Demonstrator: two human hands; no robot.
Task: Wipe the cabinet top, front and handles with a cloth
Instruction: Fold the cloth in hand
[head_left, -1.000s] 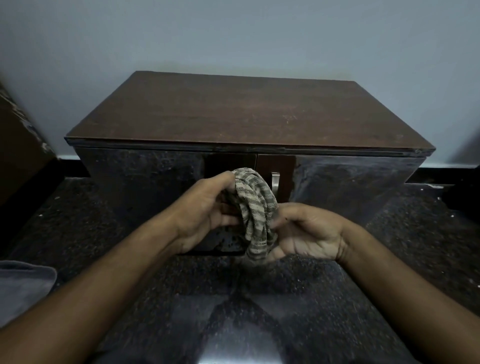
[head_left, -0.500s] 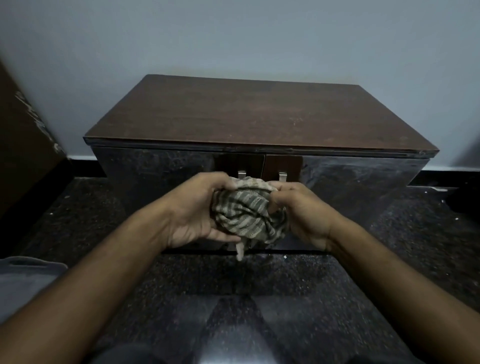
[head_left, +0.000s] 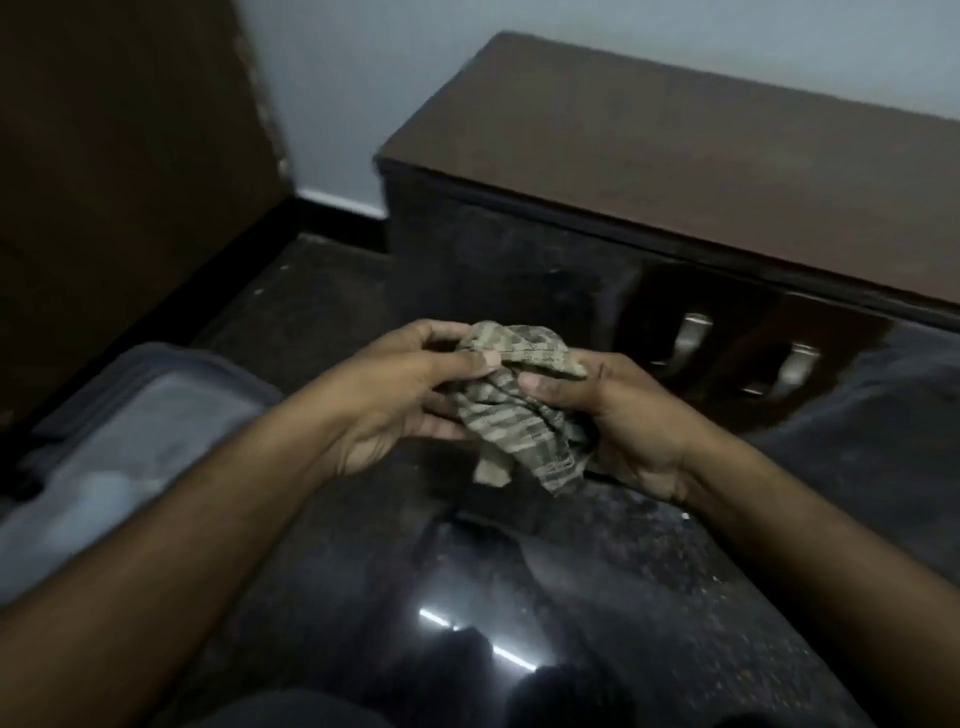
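Observation:
A crumpled striped olive cloth (head_left: 519, 410) is bunched between both hands above the dark floor. My left hand (head_left: 400, 395) pinches its upper left edge with thumb and fingers. My right hand (head_left: 618, 410) grips its right side, thumb on top. The low dark brown cabinet (head_left: 701, 145) stands at the upper right, tilted in view. Its glossy dark front (head_left: 498, 260) faces me, with two metal handles (head_left: 688, 338) (head_left: 792, 366) just right of my hands. Both hands hang in front of the cabinet and do not touch it.
A grey tray-like object (head_left: 130, 431) lies on the floor at the left. A brown wooden panel (head_left: 119, 156) stands at the far left against the pale wall (head_left: 353, 78). The glossy black floor (head_left: 519, 597) reflects light near my knees.
The view has swung left and tilted, so the cabinet now sits to the right. My hands have kept working the cloth, which is more bunched than a second ago.

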